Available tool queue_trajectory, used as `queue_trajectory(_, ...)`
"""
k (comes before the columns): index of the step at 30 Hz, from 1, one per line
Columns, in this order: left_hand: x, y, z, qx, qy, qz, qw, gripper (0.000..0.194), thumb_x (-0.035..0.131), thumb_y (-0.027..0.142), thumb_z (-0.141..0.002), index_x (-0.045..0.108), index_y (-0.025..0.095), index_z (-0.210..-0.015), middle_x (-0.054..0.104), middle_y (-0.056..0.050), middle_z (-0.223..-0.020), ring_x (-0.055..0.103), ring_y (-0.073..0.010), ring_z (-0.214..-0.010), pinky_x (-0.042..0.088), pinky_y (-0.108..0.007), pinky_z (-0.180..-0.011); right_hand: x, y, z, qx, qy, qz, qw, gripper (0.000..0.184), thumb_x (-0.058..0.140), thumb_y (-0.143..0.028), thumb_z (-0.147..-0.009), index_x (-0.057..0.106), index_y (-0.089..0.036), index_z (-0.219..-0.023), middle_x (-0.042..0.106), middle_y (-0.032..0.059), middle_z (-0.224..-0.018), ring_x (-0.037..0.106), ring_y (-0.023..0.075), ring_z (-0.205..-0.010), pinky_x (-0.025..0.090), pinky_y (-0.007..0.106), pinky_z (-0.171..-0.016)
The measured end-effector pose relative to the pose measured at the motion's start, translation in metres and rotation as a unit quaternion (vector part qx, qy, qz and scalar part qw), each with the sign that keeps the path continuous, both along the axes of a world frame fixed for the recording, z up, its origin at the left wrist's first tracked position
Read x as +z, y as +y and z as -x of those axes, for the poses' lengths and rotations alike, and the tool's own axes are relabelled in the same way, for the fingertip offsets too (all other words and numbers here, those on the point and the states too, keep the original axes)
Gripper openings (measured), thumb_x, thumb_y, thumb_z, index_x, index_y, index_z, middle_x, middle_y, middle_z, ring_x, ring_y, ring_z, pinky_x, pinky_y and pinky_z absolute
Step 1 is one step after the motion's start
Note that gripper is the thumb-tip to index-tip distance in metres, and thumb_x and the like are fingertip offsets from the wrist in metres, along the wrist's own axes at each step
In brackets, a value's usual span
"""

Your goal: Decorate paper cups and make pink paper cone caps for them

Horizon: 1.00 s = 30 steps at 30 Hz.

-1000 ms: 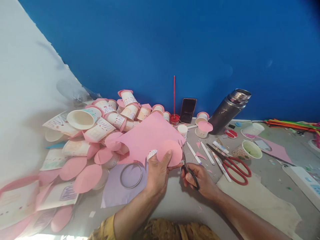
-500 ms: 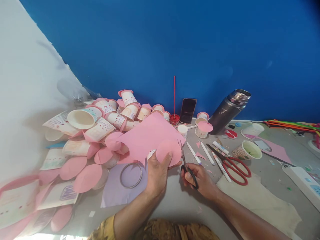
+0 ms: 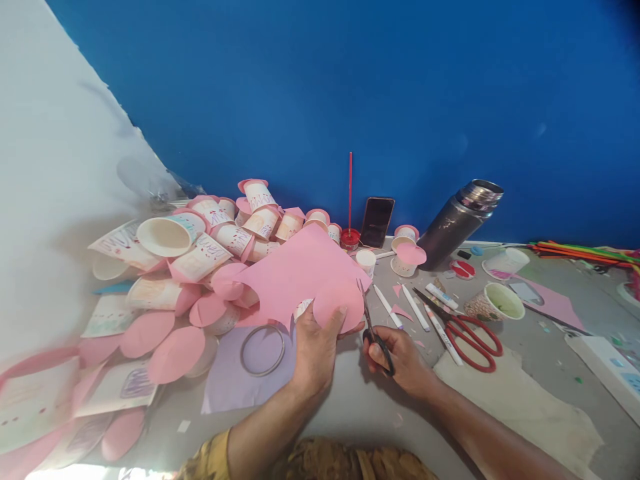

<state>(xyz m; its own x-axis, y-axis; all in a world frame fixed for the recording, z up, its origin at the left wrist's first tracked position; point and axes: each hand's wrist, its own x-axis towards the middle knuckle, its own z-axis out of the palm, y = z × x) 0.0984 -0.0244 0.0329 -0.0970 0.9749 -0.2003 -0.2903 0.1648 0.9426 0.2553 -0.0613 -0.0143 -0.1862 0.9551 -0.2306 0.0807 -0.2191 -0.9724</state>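
My left hand [image 3: 317, 343] pinches a round pink paper disc [image 3: 340, 303], its thumb on the front; a white patterned piece, perhaps part of a paper cup [image 3: 302, 309], peeks out behind. In my right hand [image 3: 400, 357] is a small pair of black-handled scissors [image 3: 371, 327], blades pointing up just beside the disc's right edge. A large pink paper sheet [image 3: 305, 270] with curved cut-outs lies behind the disc. Under my left wrist's outer side, a metal ring [image 3: 263, 351] rests on a lilac paper sheet [image 3: 220, 373].
Decorated paper cups [image 3: 200, 267] with pink discs are heaped at left. Rightward lie white markers [image 3: 414, 308], red-handled scissors [image 3: 475, 340], a patterned cup [image 3: 493, 303] and a power strip [image 3: 607, 367]. Along the blue wall stand a phone [image 3: 377, 223] and a dark flask [image 3: 457, 227].
Almost nothing differs. The whole view has shifted very slightly, while both hands, the disc and the small scissors keep the same positions relative to each other.
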Motion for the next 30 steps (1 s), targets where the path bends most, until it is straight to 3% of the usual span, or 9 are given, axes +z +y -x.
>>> queue_trajectory(10, -0.003, 0.001, -0.001, -0.018, -0.026, 0.008, 0.999, 0.032, 0.083, 0.037, -0.074, 0.068, 0.016, -0.093, 0.07, -0.002, -0.076, 0.065, -0.0168, -0.067, 0.055, -0.026, -0.061, 0.0, -0.001, -0.001, 0.004, -0.006, -0.004, 1.0, 0.068, 0.066, -0.089, -0.073, 0.056, -0.021, -0.072, 0.058, -0.0006, -0.056, 0.049, 0.0129, -0.052, 0.039, 0.026, -0.051)
queue_trajectory(17, -0.01, 0.001, -0.001, -0.026, -0.061, 0.002, 0.998, 0.03, 0.085, 0.036, -0.075, 0.063, 0.018, -0.085, 0.068, 0.0, -0.077, 0.063, -0.0142, -0.067, 0.058, -0.025, -0.064, 0.002, 0.0, -0.001, 0.003, -0.015, -0.003, 1.0, 0.066, 0.067, -0.087, -0.073, 0.056, -0.022, -0.069, 0.057, -0.0011, -0.054, 0.046, 0.0129, -0.051, 0.04, 0.026, -0.051)
queue_trajectory(24, -0.012, 0.001, -0.001, -0.036, -0.099, 0.007, 0.994, 0.031, 0.086, 0.034, -0.074, 0.068, 0.018, -0.092, 0.071, 0.0, -0.082, 0.066, -0.0149, -0.071, 0.062, -0.028, -0.069, 0.0, -0.001, -0.002, 0.014, 0.035, 0.014, 0.999, 0.074, 0.062, -0.094, -0.071, 0.056, -0.021, -0.071, 0.055, -0.0022, -0.053, 0.035, 0.0084, -0.045, 0.027, 0.024, -0.045)
queue_trajectory(30, -0.012, 0.001, 0.006, -0.087, -0.068, 0.018, 0.994, 0.032, 0.086, 0.037, -0.074, 0.072, 0.016, -0.095, 0.077, -0.005, -0.088, 0.074, -0.0224, -0.076, 0.063, -0.031, -0.061, 0.008, 0.0, -0.01, 0.033, 0.08, 0.011, 0.996, 0.078, 0.062, -0.096, -0.069, 0.06, -0.019, -0.077, 0.056, -0.0023, -0.054, 0.034, 0.0088, -0.045, 0.025, 0.025, -0.046)
